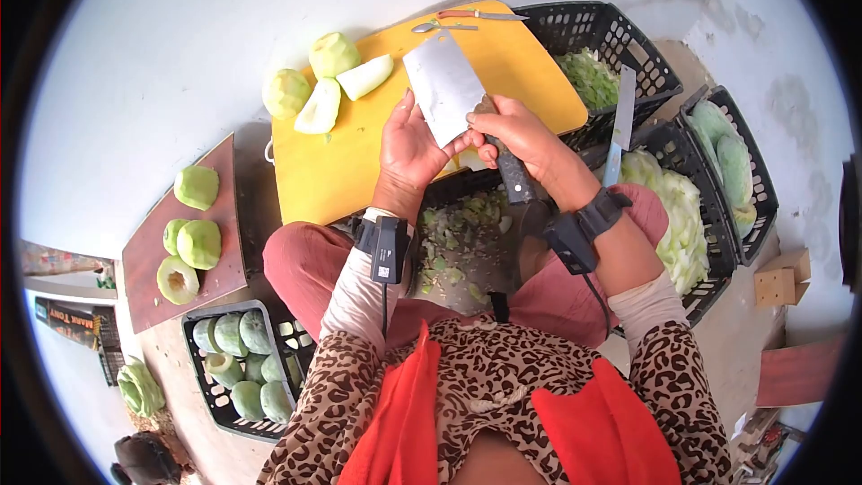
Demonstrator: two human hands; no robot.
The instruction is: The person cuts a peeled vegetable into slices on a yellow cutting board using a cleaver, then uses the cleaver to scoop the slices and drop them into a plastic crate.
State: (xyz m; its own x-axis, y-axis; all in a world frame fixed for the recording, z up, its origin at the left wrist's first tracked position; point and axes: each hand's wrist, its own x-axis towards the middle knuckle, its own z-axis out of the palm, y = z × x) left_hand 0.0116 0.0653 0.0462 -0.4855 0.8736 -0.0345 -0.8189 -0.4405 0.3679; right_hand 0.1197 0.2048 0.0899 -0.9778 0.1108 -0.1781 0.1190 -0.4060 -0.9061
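My right hand [525, 136] is closed round the dark handle of a cleaver [444, 81], whose broad blade points up and left above the yellow board [332, 175]. Beside the blade's lower left edge is my left hand [415, 145], palm up with its fingers spread under the blade; whether it bears the blade's weight I cannot tell. Peeled green melons [286, 93] and cut pale pieces [365, 77] lie at the board's upper left. A small knife [480, 14] and a spoon [444, 28] rest at its far edge.
A long knife [620, 126] stands upright by a crate of pale slices [669, 207]. Further crates hold green shreds [588, 79], large melons [725, 153] and unpeeled pieces [245, 334]. Peeled melons lie on a brown board [144, 283] at left. Scraps fill a container [462, 247] between my legs.
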